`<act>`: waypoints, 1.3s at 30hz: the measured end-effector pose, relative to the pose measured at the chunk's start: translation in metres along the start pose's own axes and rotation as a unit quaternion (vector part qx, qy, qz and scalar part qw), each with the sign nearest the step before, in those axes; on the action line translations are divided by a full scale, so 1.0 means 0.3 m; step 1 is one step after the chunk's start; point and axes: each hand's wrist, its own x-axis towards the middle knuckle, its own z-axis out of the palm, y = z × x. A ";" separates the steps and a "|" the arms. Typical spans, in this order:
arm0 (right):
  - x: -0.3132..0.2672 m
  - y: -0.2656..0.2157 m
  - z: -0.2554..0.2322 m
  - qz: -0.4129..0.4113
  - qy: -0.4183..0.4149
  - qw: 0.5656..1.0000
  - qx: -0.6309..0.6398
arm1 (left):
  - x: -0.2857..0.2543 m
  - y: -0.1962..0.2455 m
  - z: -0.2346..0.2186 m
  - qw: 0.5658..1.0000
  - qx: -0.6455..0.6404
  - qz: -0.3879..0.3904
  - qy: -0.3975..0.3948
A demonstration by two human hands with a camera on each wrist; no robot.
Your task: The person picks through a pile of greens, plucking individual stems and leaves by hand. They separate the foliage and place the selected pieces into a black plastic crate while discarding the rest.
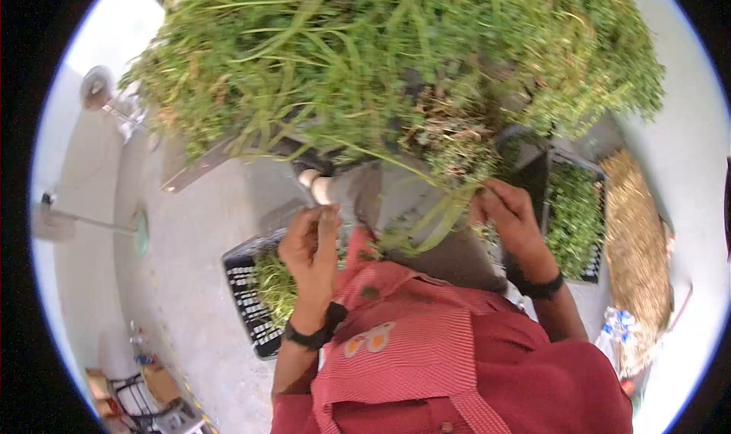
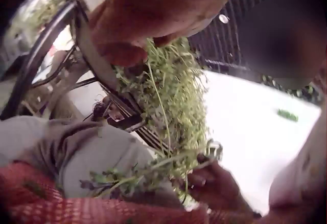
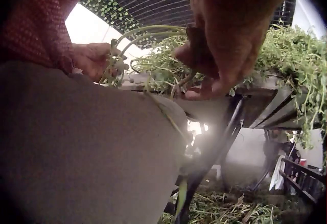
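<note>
Pinched in my right hand (image 1: 510, 213) are a few long green leafy stems (image 1: 438, 221), which droop over the lap and reach up toward the pile. In the right wrist view these stems arc out from between the thumb and fingers. My left hand (image 1: 312, 244) is raised over the left thigh, apart from the right, with fingers curled and thumb beside them; nothing shows in its grasp. A large heap of leafy greens (image 1: 365, 46) covers the raised surface in front, with a clump of dry, brownish stalks (image 1: 457, 133) at its near edge.
A black crate (image 1: 251, 304) with greens stands on the floor at left, and another crate (image 1: 594, 263) of greens at right. Beside that lies a long straw-coloured bundle (image 1: 636, 244). Standing fans (image 1: 141, 232) and cardboard boxes (image 1: 160, 384) are along the left side.
</note>
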 end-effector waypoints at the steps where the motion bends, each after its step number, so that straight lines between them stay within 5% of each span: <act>1: 0.003 -0.001 0.004 0.015 0.006 1.000 0.012 | 0.022 -0.014 -0.019 1.000 0.016 0.008 0.017; 4: 0.002 0.008 -0.009 0.013 -0.014 1.000 0.017 | 0.118 -0.038 -0.061 0.966 -0.215 -0.133 0.048; 11: 0.004 0.003 0.000 0.007 -0.003 1.000 0.017 | 0.263 -0.007 -0.128 0.963 -0.248 -0.078 0.071; 13: 0.005 -0.013 -0.008 0.000 -0.005 1.000 0.010 | 0.209 -0.005 -0.103 0.963 -0.231 -0.115 0.078; 17: -0.003 -0.035 0.018 0.003 -0.034 0.999 0.032 | 0.084 -0.019 -0.027 0.982 -0.138 -0.129 -0.029; 19: -0.006 -0.055 0.027 0.003 -0.041 0.999 0.018 | 0.043 0.010 0.007 0.975 -0.094 -0.062 -0.189; 22: -0.003 -0.077 0.046 -0.016 -0.046 0.999 -0.002 | 0.012 0.035 0.082 0.959 -0.102 -0.024 -0.265; 26: 0.006 -0.080 0.083 -0.104 -0.044 0.993 0.021 | -0.012 0.066 0.142 0.924 -0.160 -0.107 -0.331; 30: 0.013 -0.111 0.073 -0.086 -0.088 0.992 0.008 | -0.015 0.086 0.118 0.920 -0.156 -0.126 -0.337; 32: 0.029 -0.105 0.070 -0.203 -0.122 0.969 -0.064 | -0.018 0.078 0.100 0.894 -0.192 -0.171 -0.368; 36: 0.018 -0.116 0.081 -0.215 -0.147 0.962 -0.087 | -0.021 0.081 0.081 0.893 -0.217 -0.170 -0.355; 39: 0.008 -0.110 0.094 -0.201 -0.151 0.957 -0.142 | -0.041 0.086 0.082 0.936 -0.211 -0.124 -0.254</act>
